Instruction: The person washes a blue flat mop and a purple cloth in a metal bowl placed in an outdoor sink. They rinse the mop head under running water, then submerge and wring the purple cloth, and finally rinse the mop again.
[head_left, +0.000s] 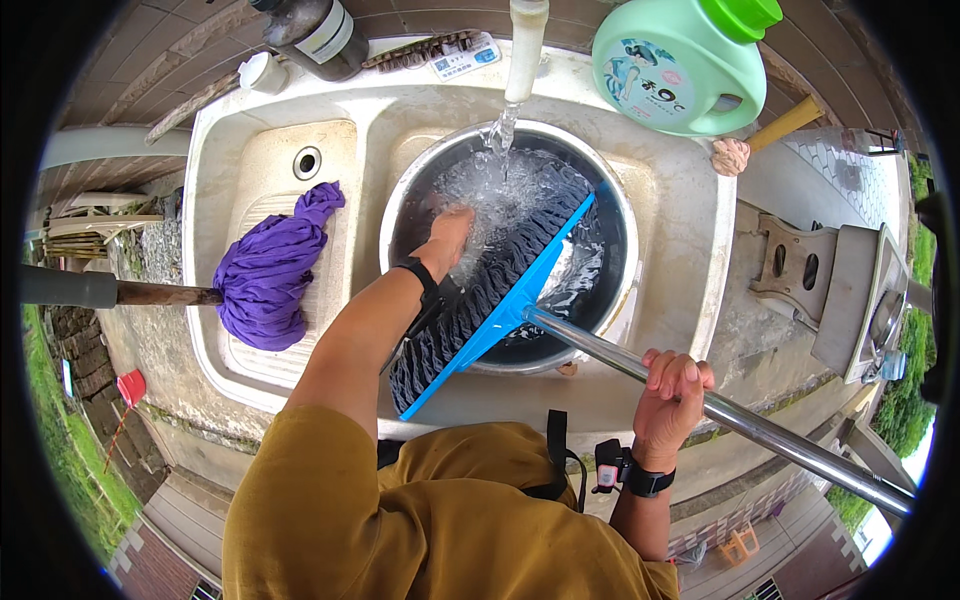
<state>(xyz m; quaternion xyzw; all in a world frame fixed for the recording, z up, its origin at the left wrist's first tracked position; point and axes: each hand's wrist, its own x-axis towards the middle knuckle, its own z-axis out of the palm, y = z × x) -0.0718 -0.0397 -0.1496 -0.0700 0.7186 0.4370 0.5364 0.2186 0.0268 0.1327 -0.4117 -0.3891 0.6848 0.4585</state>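
Observation:
A metal basin (626, 225) of water sits in the sink, and water runs into it from the tap (527, 52). Across it, at a slant, lies a flat mop head with grey strands (457, 330) on a blue plastic holder (517, 300). My right hand (669, 397) grips the mop's shiny metal pole (780, 435), out to the right of the basin. My left hand (452, 232) is down in the basin near the falling water, left of the strands; its fingers are hidden by splashing water, and whether they hold anything cannot be seen.
A purple mop head (270, 277) lies in the left sink compartment, its handle (112, 289) reaching out leftward. Along the back ledge stand a green detergent bottle (675, 82), a dark bottle (322, 37), a white cap (262, 73) and a brush (420, 51).

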